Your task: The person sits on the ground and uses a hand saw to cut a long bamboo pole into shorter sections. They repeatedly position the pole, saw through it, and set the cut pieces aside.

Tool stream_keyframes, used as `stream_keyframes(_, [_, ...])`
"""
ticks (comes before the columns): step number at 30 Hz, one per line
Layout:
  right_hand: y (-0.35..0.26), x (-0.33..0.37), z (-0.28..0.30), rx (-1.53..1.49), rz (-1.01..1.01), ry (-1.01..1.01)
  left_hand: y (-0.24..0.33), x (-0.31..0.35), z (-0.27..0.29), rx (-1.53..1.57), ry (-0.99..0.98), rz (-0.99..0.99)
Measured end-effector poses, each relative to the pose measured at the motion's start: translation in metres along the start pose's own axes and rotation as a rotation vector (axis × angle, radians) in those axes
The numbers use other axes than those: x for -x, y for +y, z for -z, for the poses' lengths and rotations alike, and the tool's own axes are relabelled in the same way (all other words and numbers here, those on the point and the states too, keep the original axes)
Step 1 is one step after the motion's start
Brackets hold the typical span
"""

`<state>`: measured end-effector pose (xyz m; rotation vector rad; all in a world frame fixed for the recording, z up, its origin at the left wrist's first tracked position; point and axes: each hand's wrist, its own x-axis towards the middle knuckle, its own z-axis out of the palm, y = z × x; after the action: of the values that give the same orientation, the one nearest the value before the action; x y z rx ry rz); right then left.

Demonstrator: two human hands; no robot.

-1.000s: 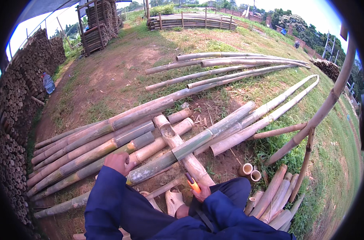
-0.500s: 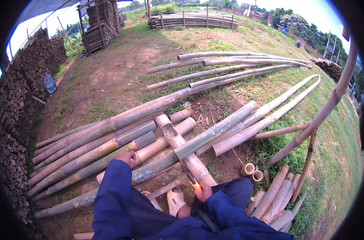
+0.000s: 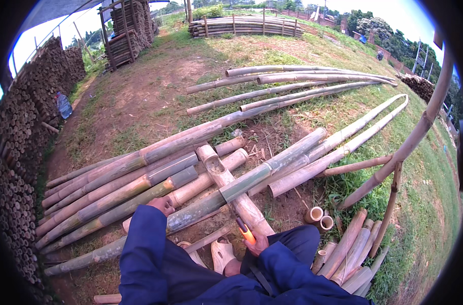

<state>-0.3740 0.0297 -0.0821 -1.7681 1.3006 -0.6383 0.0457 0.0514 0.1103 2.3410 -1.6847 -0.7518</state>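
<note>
My left hand (image 3: pixel 163 204), its fingers loosely bent and slightly apart, is next to a greenish bamboo pole (image 3: pixel 198 209) and shows nothing in its grasp. That pole runs diagonally in front of me, its middle resting across a split, notched bamboo piece (image 3: pixel 249 209). In my right hand (image 3: pixel 258 245), close to my knee, is an orange-and-black handled tool (image 3: pixel 246 233); its exact kind is unclear. The right fingers are closed around the handle, beside the lower end of the notched piece. A pale bamboo log (image 3: pixel 191 190) lies just beyond my left hand.
Several bamboo poles (image 3: pixel 104 195) lie side by side at left, and more long poles (image 3: pixel 302 79) farther out. Cut bamboo lengths (image 3: pixel 349 243) and short tubes (image 3: pixel 314 215) are at my right. A slanted bamboo post (image 3: pixel 389 165) rises there. Stacked bamboo (image 3: pixel 18 117) lines the left side.
My left hand has shifted slightly down and left, toward me. The right hand with the tool has barely moved, and the poles look the same.
</note>
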Motion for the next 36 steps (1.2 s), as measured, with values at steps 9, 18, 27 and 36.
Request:
stream_keyframes(9, [-0.002, -0.001, 0.000, -0.010, -0.016, -0.011, -0.006, -0.005, -0.006, -0.009, -0.008, 0.006])
stream_keyframes(18, [0.003, -0.001, -0.001, 0.027, -0.006, 0.001, -0.003, 0.000, -0.005, 0.016, -0.005, 0.015])
stream_keyframes(27, [0.003, -0.002, -0.002, -0.036, 0.009, 0.015, -0.003, -0.002, -0.004, 0.013, -0.027, 0.004])
stream_keyframes(36, [0.012, -0.005, -0.005, -0.056, 0.066, 0.053, 0.006, -0.001, -0.001, -0.009, -0.060, -0.006])
